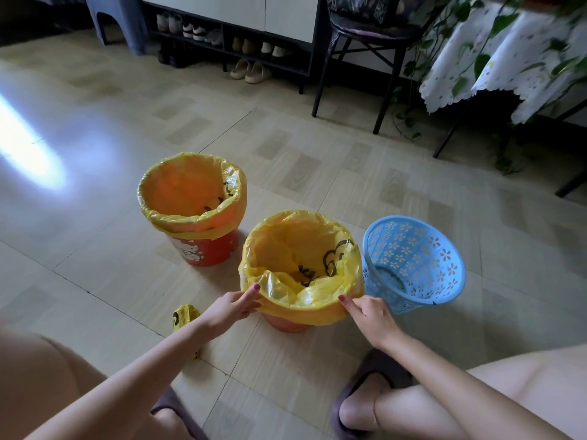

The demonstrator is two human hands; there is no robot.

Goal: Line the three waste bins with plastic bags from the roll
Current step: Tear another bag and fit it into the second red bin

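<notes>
Far-left red cartoon-print bin [206,252] already lined. Yellow plastic bag [301,300] being folded over near orange bin [286,323] rim — pinched by left hand [233,308] and right hand [370,315]. Blue perforated basket [416,265], right, unlined. Yellow bag roll [184,315] on floor, near left.

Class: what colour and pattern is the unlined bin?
Light blue bin, with flower-shaped cut-outs; head view.

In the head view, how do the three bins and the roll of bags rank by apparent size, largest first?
1. Middle bin with its yellow bag, though it is nearest the camera.
2. Far-left red bin and blue basket: they look alike, so not ranked.
3. Roll of bags, clearly the smallest.
</notes>
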